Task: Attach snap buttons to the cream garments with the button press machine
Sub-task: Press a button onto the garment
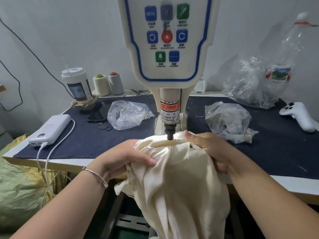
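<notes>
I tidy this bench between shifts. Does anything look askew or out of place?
The white lidded paper cup at the back left leans sideways in its torn brown cardboard holder. A white game controller lies at the table's right edge, unrelated to button pressing.

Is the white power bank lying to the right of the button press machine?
No, the power bank lies left of the machine.

Garment (174,173) under press head (170,133), between hands; bags (128,114) on table (86,140) either side.
</notes>
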Demonstrator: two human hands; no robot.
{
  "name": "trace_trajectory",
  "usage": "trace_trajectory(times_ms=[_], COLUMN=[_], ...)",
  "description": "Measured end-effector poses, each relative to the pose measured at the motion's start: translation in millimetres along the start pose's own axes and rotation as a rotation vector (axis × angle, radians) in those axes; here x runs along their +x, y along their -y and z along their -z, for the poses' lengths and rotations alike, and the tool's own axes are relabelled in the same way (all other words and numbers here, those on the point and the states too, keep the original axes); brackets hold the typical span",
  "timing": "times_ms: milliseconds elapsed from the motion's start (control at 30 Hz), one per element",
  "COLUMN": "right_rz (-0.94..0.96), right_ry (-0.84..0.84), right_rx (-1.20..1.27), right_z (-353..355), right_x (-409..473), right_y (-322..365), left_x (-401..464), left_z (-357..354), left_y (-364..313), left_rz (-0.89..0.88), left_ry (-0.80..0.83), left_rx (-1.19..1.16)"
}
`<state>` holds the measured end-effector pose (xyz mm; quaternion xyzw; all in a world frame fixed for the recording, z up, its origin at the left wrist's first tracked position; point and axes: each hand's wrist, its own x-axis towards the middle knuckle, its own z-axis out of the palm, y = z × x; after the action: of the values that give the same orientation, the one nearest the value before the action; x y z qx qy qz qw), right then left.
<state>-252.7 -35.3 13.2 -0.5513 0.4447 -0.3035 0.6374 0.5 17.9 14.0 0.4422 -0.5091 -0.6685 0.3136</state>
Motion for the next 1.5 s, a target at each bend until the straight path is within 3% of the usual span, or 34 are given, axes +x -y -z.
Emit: trace_trajectory(times_ms=[233,367,433,500,567,700,867,1100,1267,1500], right_rz=[-0.124,-0.251,-0.232,-0.159,-0.023,0.253,0.459,0.394,0.411,0.427], right_ry=[0.126,0.072,0.021,-0.020,-0.120,-0.319,-0.574,-0.625,-0.730,-0.717], right_rx=[0.222,0.343,0.387,0.380,0.247,-0.200,-0.675,-0.881,-1.203,-1.221], right_z=[12.3,2.6,-5.1,-8.6,-8.5,-5.0,-4.6,-11.5,-19.1,-12.8], right_x=[3.7,5.5,5.2,3.8,1.2,-2.3,4.9,13.7,14.8,22.4], right_y=[4.9,0.2,1.6,2.0,2.3,-7.4,-25.3,-27.3,-31.8,-29.1], left_x=[0.2,5.9,6.8,5.0,5.1,9.4,6.9,10.0,13.9,5.5], left_z=[-4.8,-22.2,-29.0,-33.1,-31.4,-30.5,-30.3,-27.0,-26.1,-3.8], left_y=[-3.5,5.2,6.3,4.8,4.4,9.6,12.6,8.5,15.4,11.4], left_rz=[-0.029,-0.105,-0.141,-0.071,-0.034,-0.161,-0.205,-0.157,-0.167,-0.055], left_ry=[-0.007,-0.209,-0.321,-0.327,-0.328,-0.437,-0.444,-0.489,-0.507,-0.252], left_rx=[0.030,-0.086,-0.245,-0.255,-0.134,0.154,0.203,0.198,0.219,0.104])
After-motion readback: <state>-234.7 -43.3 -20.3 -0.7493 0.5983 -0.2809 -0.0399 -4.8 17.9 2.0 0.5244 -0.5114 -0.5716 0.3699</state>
